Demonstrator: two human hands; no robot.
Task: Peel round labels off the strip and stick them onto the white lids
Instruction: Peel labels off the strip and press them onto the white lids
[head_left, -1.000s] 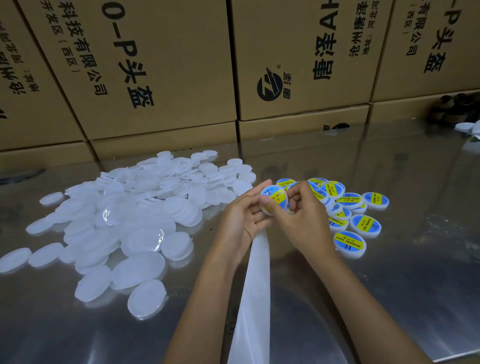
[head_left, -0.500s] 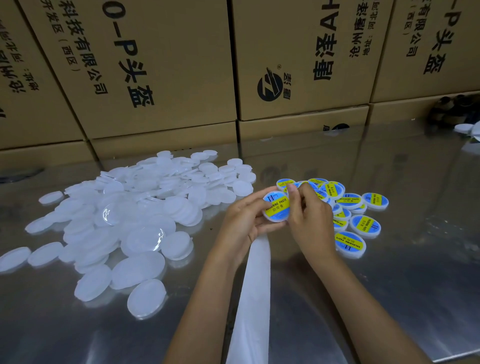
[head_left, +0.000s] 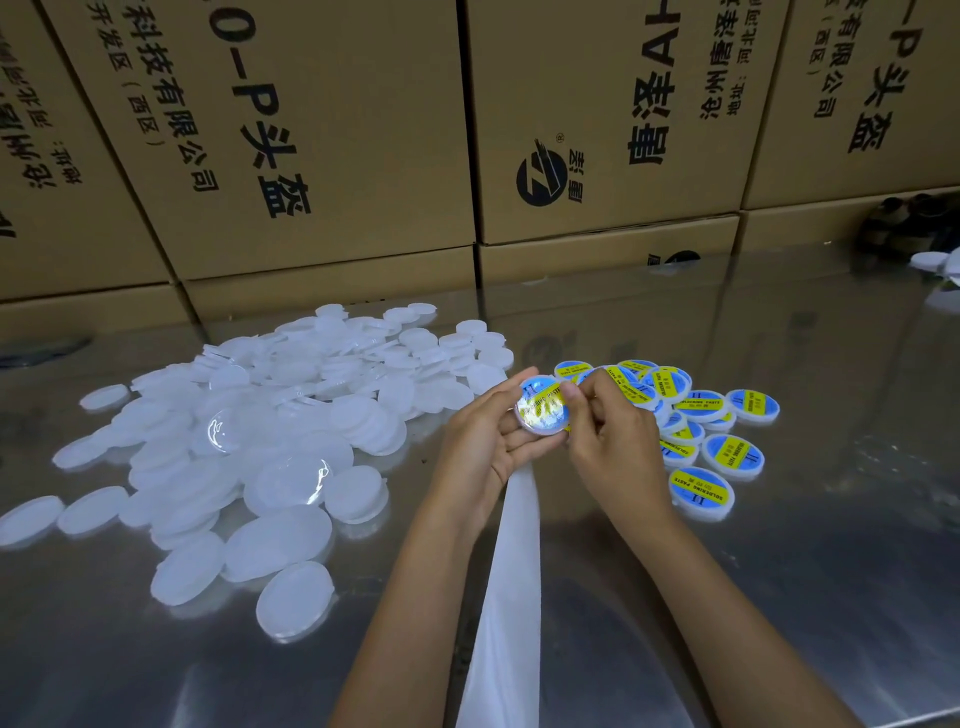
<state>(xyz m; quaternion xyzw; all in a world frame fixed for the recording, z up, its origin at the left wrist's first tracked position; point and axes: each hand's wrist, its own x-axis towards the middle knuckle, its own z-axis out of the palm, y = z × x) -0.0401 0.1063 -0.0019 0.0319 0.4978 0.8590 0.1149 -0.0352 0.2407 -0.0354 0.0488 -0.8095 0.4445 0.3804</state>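
Observation:
My left hand (head_left: 480, 441) holds a white lid (head_left: 540, 408) with a blue and yellow round label on its face, fingers curled round its rim. The thumb of my right hand (head_left: 613, 441) presses on the lid's right edge, and its other fingers curl behind. A white backing strip (head_left: 511, 582) hangs from under my hands toward me. A big heap of bare white lids (head_left: 270, 431) lies to the left. Several labelled lids (head_left: 701, 431) lie to the right of my hands.
The work goes on over a shiny metal table (head_left: 810, 545). Tall cardboard boxes (head_left: 322, 145) form a wall along its far edge. Some dark objects (head_left: 904, 223) and white pieces (head_left: 935, 262) sit at the far right.
The lid has turned its labelled face up toward me, and light now glints on it. My right thumb has moved onto its right edge. Both hands have stayed in place.

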